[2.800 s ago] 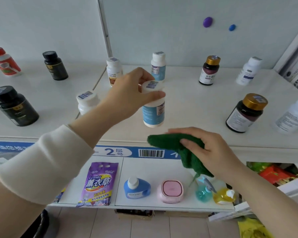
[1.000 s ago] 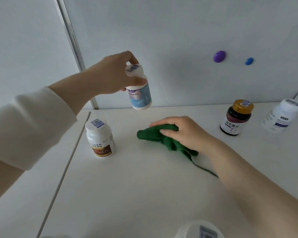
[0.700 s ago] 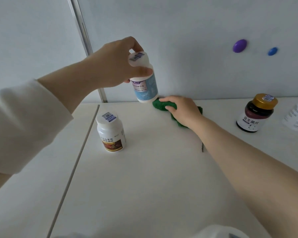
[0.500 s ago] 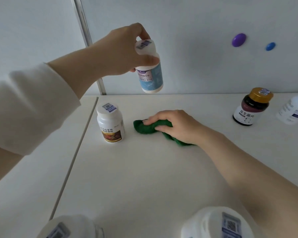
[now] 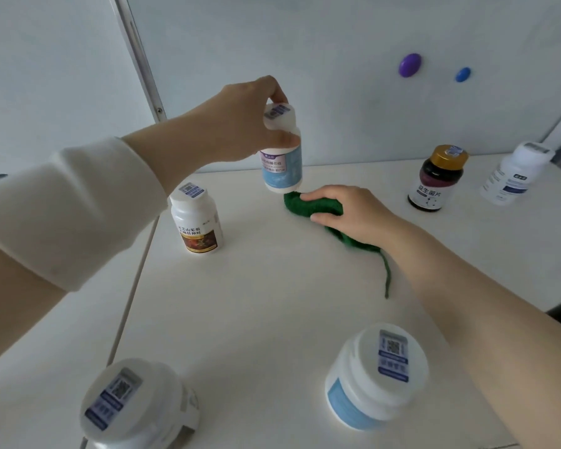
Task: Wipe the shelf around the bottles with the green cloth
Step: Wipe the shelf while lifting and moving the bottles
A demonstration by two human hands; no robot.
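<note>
Green cloth (image 5: 308,205): dark green, nubbly, bunched into a roll, with one loose thread trailing toward the near edge. It lies on the white shelf (image 5: 256,303), between the brown-labelled bottle (image 5: 196,218) and the gold-capped bottle (image 5: 436,179). The right hand (image 5: 353,212) lies over it, fingers and thumb curled around the bunch. The left hand (image 5: 240,121) grips the cap of a blue-labelled bottle (image 5: 281,163), held upright off the shelf just above the cloth's far end.
</note>
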